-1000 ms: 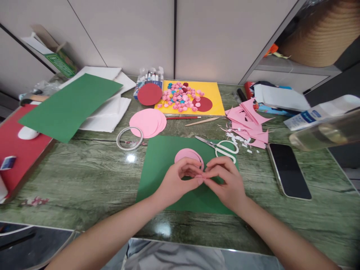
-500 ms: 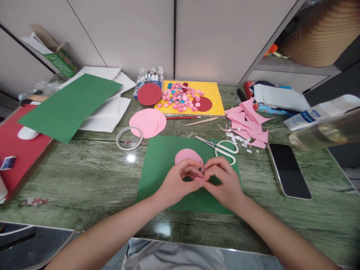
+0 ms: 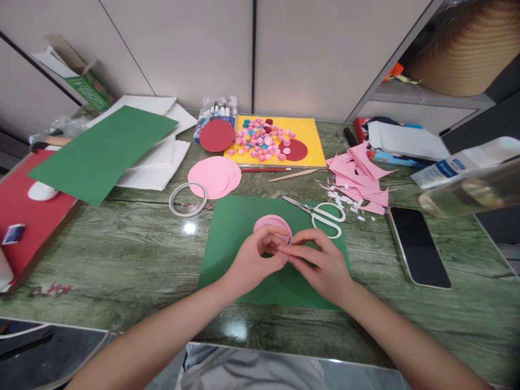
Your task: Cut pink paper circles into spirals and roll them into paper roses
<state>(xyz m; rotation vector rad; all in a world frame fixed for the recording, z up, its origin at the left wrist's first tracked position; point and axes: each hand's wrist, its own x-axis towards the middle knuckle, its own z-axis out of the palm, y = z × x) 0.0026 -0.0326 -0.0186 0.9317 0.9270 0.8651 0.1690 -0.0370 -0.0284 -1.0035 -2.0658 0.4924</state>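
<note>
Over green paper (image 3: 227, 244), left hand (image 3: 252, 264) and right hand (image 3: 325, 265) meet, fingers (image 3: 300, 251) bunched at the tips; pinching anything, can't tell. Pink paper discs (image 3: 271, 220) just beyond. Right knuckles swinging outward could knock white-handled scissors (image 3: 313, 210).

Green sheet (image 3: 227, 233): smooth matt paper. Pink disc (image 3: 266, 222): paper, matt too. Scissors (image 3: 316, 212): blades of shiny metal, handles look like smooth plastic. Tabletop (image 3: 142, 254): glossy, with wood-like grain. Smartphone screen (image 3: 418, 246): smooth, glossy like glass.
</note>
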